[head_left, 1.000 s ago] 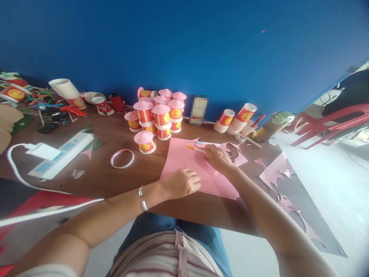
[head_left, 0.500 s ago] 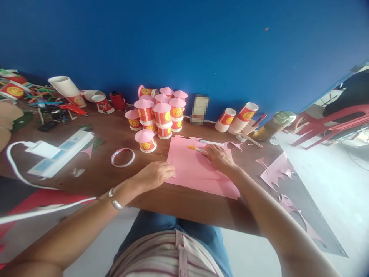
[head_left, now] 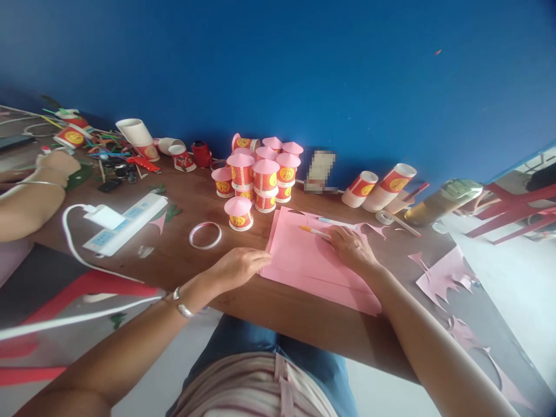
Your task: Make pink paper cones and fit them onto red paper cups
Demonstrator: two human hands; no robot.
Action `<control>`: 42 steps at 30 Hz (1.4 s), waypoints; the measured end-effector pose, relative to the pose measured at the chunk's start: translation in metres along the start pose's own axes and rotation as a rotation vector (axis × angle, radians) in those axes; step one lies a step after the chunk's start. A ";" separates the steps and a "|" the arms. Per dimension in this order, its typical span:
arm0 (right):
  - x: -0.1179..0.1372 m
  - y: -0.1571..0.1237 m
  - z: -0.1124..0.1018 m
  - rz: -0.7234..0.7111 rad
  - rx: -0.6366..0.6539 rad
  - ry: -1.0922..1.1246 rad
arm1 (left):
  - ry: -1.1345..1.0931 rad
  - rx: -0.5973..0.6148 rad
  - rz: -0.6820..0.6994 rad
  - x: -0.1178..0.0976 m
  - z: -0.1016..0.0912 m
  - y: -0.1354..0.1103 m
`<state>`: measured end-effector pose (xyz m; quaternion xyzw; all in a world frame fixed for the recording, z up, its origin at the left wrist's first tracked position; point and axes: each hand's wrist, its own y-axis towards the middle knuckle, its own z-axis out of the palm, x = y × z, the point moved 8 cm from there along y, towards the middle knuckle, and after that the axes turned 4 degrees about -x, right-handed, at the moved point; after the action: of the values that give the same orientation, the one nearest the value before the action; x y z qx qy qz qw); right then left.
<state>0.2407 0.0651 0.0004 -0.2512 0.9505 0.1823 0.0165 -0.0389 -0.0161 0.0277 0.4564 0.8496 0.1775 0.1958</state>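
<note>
A stack of pink paper lies on the brown table in front of me. At its left edge my left hand is closed, fingers together on the paper's rim. My right hand rests palm down on the upper right of the sheets, fingers stretched out. An orange-tipped pen points left from beneath its fingertips; its other end is hidden. Just beyond, a light blue pen lies on the paper. Left of the sheets stands a red paper cup with a pink cone roof.
More roofed cups are stacked behind. A power strip and a tape roll lie left. Cup stacks, a bottle and pink scraps are right. Another person's hand is far left.
The view has shifted left, so the table things appear farther right. More of the other person's arm shows. My hands stay at the same places on the paper.
</note>
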 end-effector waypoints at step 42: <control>0.077 -0.033 -0.040 -0.201 -0.244 0.254 | 0.012 -0.488 -1.089 0.227 -0.173 -0.012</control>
<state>0.1923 -0.0121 0.0166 -0.3660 0.8860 0.2601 -0.1161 -0.2479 0.1479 0.1315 -0.1042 0.8972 0.2439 0.3532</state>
